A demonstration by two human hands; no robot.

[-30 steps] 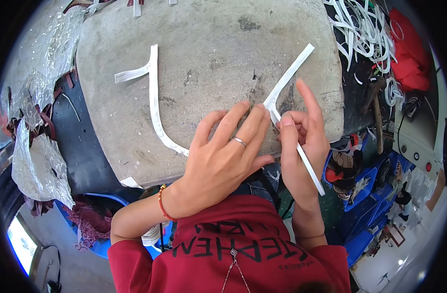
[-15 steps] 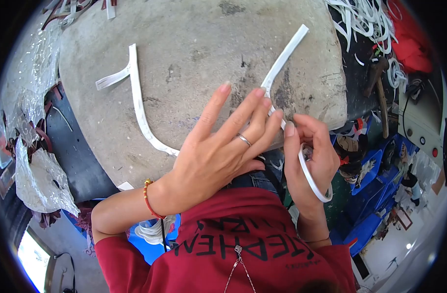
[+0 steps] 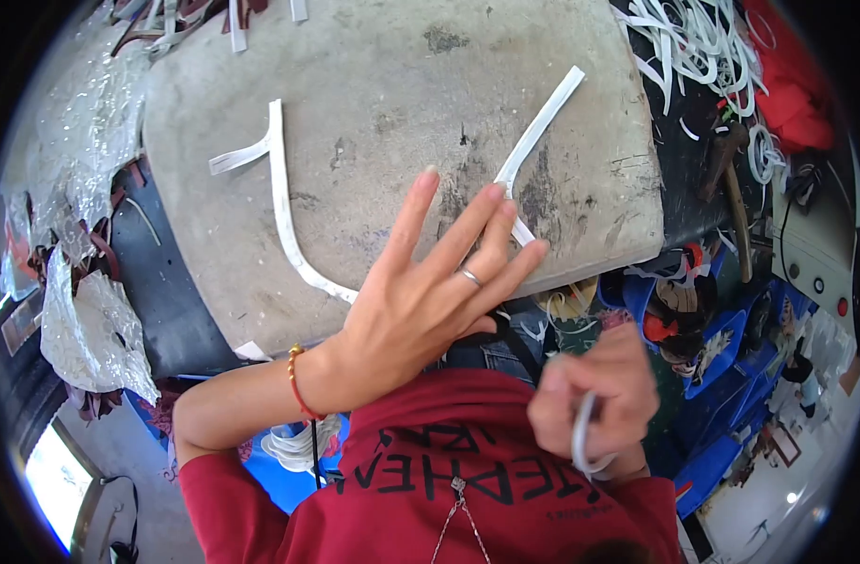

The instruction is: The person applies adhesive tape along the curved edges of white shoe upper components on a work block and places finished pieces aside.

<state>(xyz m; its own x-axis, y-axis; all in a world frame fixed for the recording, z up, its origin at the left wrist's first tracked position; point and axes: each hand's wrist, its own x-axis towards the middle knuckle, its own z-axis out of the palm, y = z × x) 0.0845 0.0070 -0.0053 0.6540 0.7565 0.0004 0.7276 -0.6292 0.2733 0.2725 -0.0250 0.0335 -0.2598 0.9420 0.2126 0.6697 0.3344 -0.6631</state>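
A long white strip curves across the grey stone slab, with a short branch at its upper left. My left hand lies spread over the strip's lower part, its fingertips touching the fork at the right, where one arm runs up and a short piece points down. Off the slab, in front of my red shirt, my right hand is closed and blurred, with a looped white strip held in its fingers. The part of the strip under my left palm is hidden.
The slab rests on a black surface. White strips are heaped at the upper right beside red cloth. A hammer lies at the right edge. Clear plastic lies left. Blue bins stand below right.
My right hand has moved down and away from the fork, taking the looped strip with it. A short piece is left at the fork. My left hand has stayed spread on the strip.
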